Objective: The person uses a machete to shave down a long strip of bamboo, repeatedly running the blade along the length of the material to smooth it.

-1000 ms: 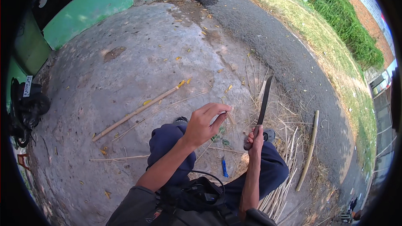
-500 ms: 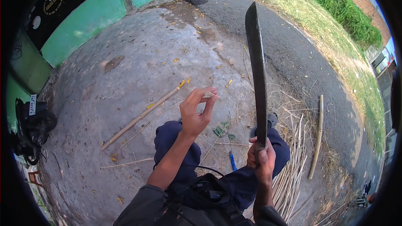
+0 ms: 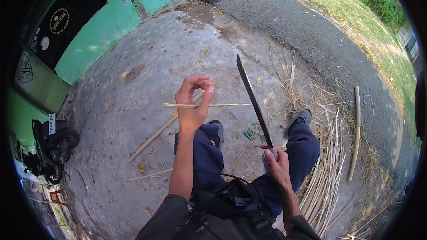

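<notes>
Dark machete (image 3: 255,103) in R hand (image 3: 278,165), tip (image 3: 239,60) clr of L hand (image 3: 185,98).

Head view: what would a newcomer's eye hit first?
Most likely the machete, its long dark blade slanting up across the middle of the picture from the right hand. Next, the left hand, raised left of the blade with a thin pale strip across it. Then the heap of long pale strips on the ground at lower right, beside the person's right leg.
</notes>
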The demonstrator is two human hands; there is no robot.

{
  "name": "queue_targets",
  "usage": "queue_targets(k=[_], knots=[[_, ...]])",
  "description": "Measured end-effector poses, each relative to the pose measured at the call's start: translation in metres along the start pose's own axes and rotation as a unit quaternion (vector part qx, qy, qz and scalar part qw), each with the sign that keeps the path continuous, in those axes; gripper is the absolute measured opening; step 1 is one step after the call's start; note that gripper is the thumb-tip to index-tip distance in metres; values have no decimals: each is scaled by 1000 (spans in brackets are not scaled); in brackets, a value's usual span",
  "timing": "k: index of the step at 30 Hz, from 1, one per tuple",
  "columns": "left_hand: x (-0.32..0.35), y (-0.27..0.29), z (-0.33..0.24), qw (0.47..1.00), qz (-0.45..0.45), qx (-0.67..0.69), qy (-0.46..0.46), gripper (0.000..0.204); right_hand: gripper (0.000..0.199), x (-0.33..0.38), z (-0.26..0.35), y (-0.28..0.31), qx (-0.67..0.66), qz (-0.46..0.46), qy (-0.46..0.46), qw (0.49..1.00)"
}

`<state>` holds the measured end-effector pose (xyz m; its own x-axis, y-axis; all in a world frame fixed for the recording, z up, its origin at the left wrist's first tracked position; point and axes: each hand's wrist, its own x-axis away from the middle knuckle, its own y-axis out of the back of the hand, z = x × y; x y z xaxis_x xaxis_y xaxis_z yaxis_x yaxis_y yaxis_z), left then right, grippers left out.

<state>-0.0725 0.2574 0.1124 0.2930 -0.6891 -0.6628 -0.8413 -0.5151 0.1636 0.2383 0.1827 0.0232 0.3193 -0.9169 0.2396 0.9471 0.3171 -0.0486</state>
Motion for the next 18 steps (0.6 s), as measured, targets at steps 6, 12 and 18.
queue_targets(k=[6, 12, 18], knots=[[5, 2, -12, 948, -34, 317, 20, 35, 30, -6, -6, 0, -53, 13, -32, 998], [-1, 0, -59, 952, -148, 254, -83, 57, 27, -12, -13, -3, 45, 33, 13, 998], [16, -5, -68, 938, -90, 323, -84, 74, 24, -16, 1, -14, 102, 143, -12, 984]])
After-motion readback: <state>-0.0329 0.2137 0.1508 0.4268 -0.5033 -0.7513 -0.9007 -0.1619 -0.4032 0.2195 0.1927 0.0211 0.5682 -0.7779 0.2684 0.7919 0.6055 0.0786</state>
